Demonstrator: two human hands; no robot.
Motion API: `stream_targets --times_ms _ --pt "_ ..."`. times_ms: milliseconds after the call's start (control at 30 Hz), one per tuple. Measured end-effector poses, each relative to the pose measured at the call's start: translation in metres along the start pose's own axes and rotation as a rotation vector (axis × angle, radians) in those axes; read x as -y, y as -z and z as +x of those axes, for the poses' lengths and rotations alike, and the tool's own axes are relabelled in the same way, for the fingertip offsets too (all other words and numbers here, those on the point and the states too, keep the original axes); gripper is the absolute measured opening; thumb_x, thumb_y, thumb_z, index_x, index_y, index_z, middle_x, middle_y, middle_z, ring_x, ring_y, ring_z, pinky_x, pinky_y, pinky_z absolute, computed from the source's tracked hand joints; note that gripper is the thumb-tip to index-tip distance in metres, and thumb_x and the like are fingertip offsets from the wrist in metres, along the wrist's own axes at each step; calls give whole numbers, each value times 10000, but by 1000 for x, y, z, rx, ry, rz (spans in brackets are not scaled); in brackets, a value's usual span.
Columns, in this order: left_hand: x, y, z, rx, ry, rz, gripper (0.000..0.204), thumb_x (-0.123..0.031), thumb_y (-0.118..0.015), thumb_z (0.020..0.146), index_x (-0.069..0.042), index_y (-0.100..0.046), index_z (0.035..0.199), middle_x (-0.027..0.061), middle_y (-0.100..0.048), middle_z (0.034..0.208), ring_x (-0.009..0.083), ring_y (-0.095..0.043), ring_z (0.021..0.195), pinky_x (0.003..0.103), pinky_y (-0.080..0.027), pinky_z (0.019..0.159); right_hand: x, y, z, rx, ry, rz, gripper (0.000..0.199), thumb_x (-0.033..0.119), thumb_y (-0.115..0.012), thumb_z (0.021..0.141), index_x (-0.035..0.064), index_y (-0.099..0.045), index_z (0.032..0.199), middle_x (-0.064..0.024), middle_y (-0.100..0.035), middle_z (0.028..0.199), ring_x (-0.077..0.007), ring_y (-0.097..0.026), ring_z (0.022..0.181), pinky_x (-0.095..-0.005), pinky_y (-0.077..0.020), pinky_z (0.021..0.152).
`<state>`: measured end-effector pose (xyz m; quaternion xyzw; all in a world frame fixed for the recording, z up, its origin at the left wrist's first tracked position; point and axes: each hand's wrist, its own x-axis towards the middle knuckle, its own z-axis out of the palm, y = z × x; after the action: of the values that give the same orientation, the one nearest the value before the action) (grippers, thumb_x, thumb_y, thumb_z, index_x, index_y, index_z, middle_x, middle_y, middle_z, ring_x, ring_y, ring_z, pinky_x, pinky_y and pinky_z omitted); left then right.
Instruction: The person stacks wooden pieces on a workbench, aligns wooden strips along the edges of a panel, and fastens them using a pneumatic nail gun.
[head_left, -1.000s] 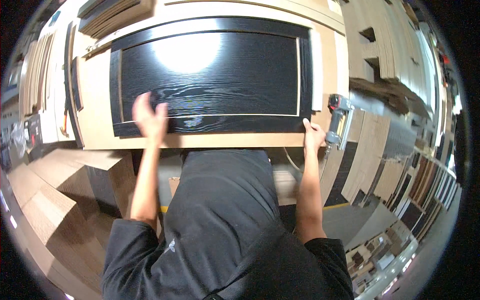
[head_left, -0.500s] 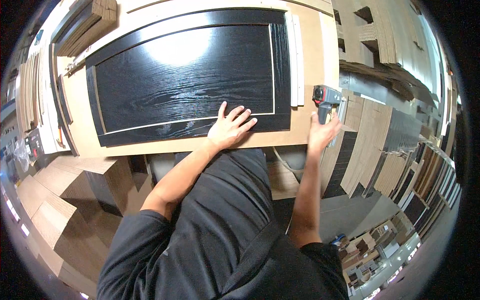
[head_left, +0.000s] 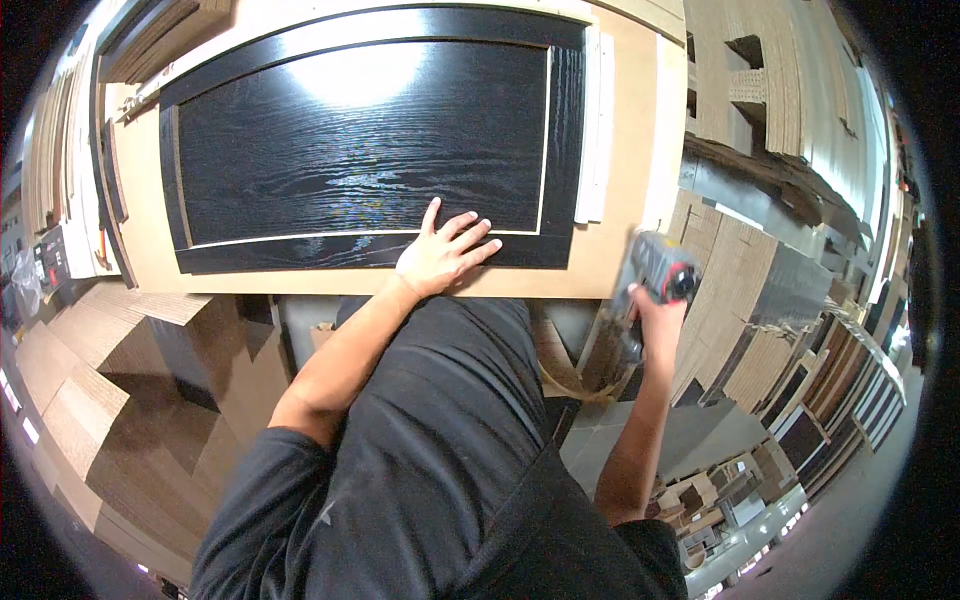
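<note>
A black cabinet door (head_left: 365, 150) with a raised wood grain, a frame and a light line around its inner panel lies flat on the workbench (head_left: 400, 285). My left hand (head_left: 440, 255) rests on the door's near rail, fingers spread, right of its middle. Off the bench's right end, my right hand (head_left: 658, 320) grips a grey nail gun (head_left: 652, 262) with a red and black round cap. The gun is blurred in part, and my palm hides some of its handle. A hose (head_left: 565, 375) hangs below the bench near it.
White strips (head_left: 598, 130) lie along the door's right side. Dark boards (head_left: 165, 40) are stacked at the back left. Stacked wood-grain panels (head_left: 735, 270) stand to the right, and more boxy panels (head_left: 150, 340) at the lower left.
My right hand has drawn the nail gun back toward me and turned it, so its round cap now points right. My left hand stays on the door's near rail.
</note>
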<state>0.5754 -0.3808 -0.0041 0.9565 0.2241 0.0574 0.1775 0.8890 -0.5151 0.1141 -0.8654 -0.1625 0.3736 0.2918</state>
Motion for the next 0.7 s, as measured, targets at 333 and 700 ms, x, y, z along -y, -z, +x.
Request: stream_targets --times_ms 333,700 --pt "-2 3 5 -12 14 -73 434 -370 -655 821 -274 -588 1238 11 -534 1309 233 -467 1228 655 -221 1070 5 -47 -58 135 -126 113 446 -32 -694 719 -54 -539 1136 -111 -622 1045 -186 -611 961 -310 -488 847" --pt "0 5 4 -10 19 -88 438 -365 -657 821 -277 -584 1243 8 -529 1317 229 -456 1243 648 -220 1076 -3 -53 -53 176 -45 -74 427 7 -708 695 -67 -557 1087 -141 -636 1006 -211 -625 925 -343 -503 797"
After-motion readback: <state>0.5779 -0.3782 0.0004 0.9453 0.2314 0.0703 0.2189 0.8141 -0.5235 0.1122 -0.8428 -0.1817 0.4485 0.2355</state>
